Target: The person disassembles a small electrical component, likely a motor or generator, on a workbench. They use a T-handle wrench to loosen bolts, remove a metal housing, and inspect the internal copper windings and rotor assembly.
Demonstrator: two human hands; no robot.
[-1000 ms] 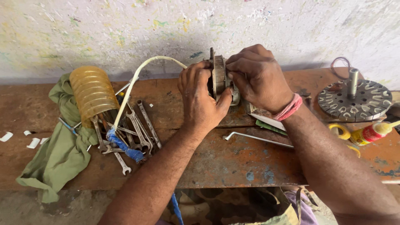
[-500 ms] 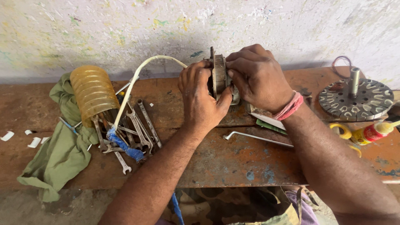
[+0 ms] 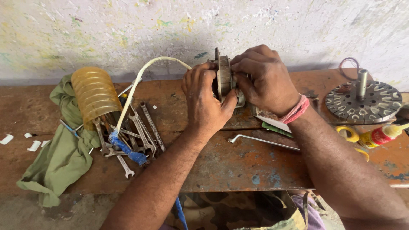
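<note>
Both hands hold a small round metal motor part [image 3: 222, 77] upright above the rusty workbench [image 3: 238, 157]. My left hand [image 3: 206, 100] grips its left side, thumb under it. My right hand [image 3: 264, 81] covers its right side with bent fingers; a pink thread band sits on that wrist. A white cable [image 3: 140, 81] runs from the part down to the left, over the spanners.
A heap of spanners [image 3: 132, 132], a yellow ribbed plastic jar [image 3: 94, 96] on its side and a green cloth [image 3: 59, 157] lie left. A bent metal rod [image 3: 262, 141] lies in front. A round slotted metal core with a shaft [image 3: 362, 100] and a glue bottle [image 3: 381, 135] stand right.
</note>
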